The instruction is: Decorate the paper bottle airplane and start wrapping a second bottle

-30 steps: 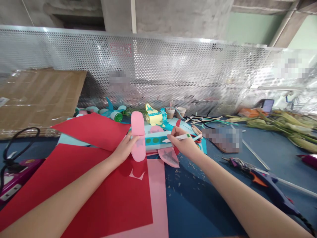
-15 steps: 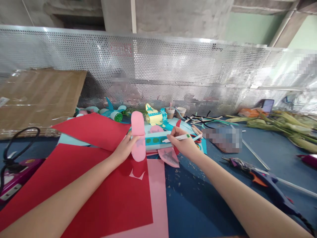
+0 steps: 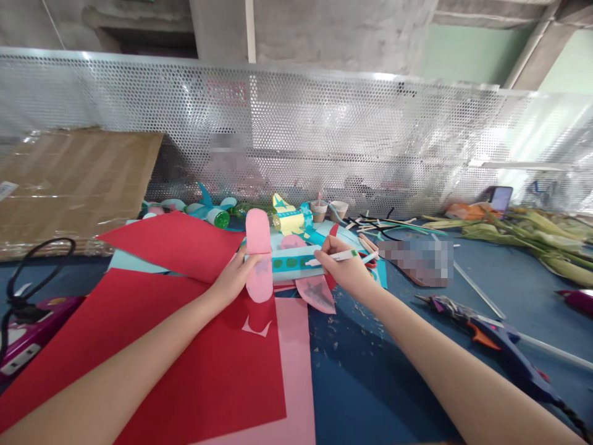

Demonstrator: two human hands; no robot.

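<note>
A light-blue paper airplane model (image 3: pixel 287 252) lies at the middle of the table, with a pink rounded piece (image 3: pixel 258 232) across its left end. Along its side runs a blue strip (image 3: pixel 278 263) with several green spots. My left hand (image 3: pixel 241 271) is closed on the model's left end, its fingertips partly hidden behind the pink piece. In my right hand (image 3: pixel 340 262) is a white marker (image 3: pixel 341 256) with a green end. The marker's tip meets the strip near the rightmost green spot. Below the model's right part shows a pink piece with a dark star (image 3: pixel 317 293).
Red paper sheets (image 3: pixel 199 364) cover the left side. At right lie a hot glue gun (image 3: pixel 503 346), white glue sticks (image 3: pixel 477 289) and corn husks (image 3: pixel 523 238). Behind stand a yellow model (image 3: pixel 290 220) and small cups (image 3: pixel 339 209). A purple power strip (image 3: pixel 39 330) is at far left.
The rightmost green spot looks more filled in. My right hand and the marker have shifted very slightly right; my left hand stays in place.
</note>
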